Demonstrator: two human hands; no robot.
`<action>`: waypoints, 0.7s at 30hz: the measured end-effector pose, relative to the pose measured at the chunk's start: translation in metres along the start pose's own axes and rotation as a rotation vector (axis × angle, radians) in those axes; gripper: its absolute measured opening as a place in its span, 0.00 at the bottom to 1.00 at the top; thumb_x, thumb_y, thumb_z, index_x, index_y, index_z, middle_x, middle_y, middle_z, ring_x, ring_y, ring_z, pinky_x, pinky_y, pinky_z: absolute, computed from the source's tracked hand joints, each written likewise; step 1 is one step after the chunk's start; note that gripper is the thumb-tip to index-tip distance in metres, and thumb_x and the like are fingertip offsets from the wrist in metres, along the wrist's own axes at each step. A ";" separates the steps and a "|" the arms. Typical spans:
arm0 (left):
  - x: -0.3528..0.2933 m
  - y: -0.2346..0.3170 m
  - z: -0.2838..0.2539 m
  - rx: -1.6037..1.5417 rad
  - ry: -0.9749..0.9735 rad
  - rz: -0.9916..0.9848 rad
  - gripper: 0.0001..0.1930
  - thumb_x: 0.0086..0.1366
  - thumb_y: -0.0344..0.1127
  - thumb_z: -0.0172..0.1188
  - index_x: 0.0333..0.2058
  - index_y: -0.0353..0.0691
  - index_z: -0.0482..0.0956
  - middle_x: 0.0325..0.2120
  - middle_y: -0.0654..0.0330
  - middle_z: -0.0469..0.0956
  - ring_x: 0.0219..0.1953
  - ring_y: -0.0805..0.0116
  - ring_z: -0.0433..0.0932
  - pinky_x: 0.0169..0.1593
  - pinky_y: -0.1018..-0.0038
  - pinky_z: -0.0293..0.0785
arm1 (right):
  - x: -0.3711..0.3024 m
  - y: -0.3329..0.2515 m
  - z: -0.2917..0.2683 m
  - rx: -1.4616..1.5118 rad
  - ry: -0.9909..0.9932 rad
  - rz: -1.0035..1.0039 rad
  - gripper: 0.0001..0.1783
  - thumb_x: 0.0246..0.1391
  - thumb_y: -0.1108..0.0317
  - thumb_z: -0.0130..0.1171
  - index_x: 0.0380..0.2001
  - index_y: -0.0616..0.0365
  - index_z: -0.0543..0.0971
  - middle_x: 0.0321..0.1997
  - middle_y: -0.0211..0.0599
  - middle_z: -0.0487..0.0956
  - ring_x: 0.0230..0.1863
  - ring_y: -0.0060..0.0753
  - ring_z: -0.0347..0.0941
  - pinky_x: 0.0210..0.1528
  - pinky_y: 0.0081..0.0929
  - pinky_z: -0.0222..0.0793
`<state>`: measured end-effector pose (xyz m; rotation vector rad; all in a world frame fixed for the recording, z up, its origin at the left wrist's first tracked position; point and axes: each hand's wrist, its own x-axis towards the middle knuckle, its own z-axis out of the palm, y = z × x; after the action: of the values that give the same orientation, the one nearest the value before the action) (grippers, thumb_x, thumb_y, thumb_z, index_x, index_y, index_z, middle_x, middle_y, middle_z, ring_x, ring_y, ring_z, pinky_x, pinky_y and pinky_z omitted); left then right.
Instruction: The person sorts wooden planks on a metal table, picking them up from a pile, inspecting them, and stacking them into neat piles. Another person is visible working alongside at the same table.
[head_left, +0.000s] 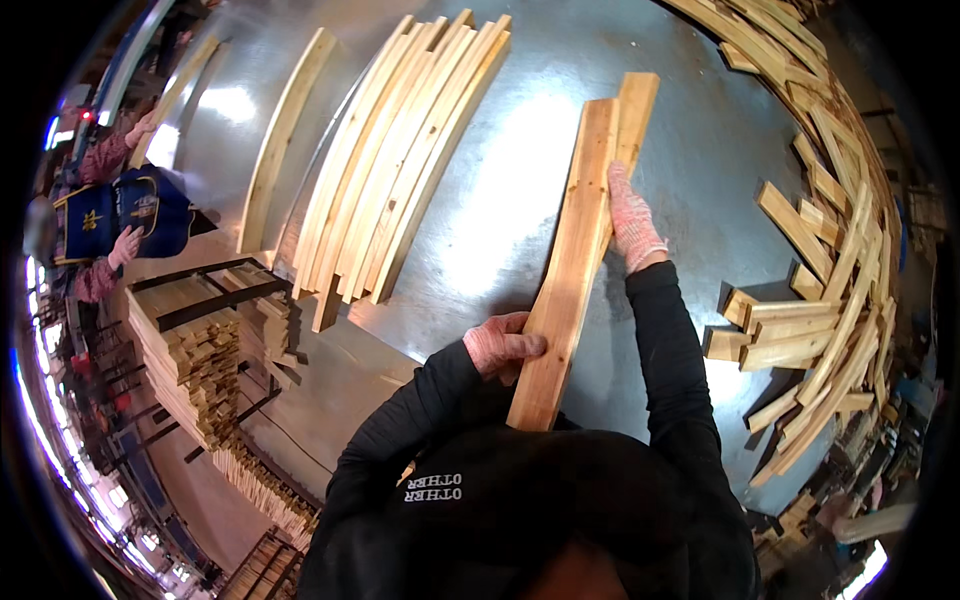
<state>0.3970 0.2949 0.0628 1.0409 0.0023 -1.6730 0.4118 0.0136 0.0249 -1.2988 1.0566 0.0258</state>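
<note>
A reddish-brown wooden board [570, 280] slants in front of me above the metal table. Its near end is close to my body. My left hand [498, 346], in a pink knitted glove, grips its left edge low down, thumb over the top face. Farther up, my right hand [634, 222], gloved alike, is closed around the right edge. A paler wooden board [637, 112] shows behind the first, sticking out past its far end at a slight angle. The right hand's fingers lie partly out of sight, so whether they hold both boards is hard to see.
Left of my hands, a row of pale boards [410, 150] lies on the metal table [500, 220], with one single board [285, 140] apart. Loose boards [830, 230] pile up at the right. A rack of stacked boards [205, 370] stands lower left. A co-worker [125, 215] handles another board.
</note>
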 end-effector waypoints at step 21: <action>-0.006 0.068 -0.021 1.362 0.829 -0.443 0.22 0.66 0.42 0.52 0.55 0.40 0.66 0.44 0.45 0.80 0.48 0.49 0.80 0.49 0.55 0.74 | -0.018 0.025 0.082 0.299 -0.251 -0.079 0.28 0.53 0.54 0.69 0.47 0.62 0.72 0.36 0.38 0.78 0.33 0.34 0.77 0.41 0.29 0.75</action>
<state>0.4635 0.2837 0.0867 2.8664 -0.4408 -1.3675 0.4377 0.0954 0.0086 -1.0344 0.7614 -0.0268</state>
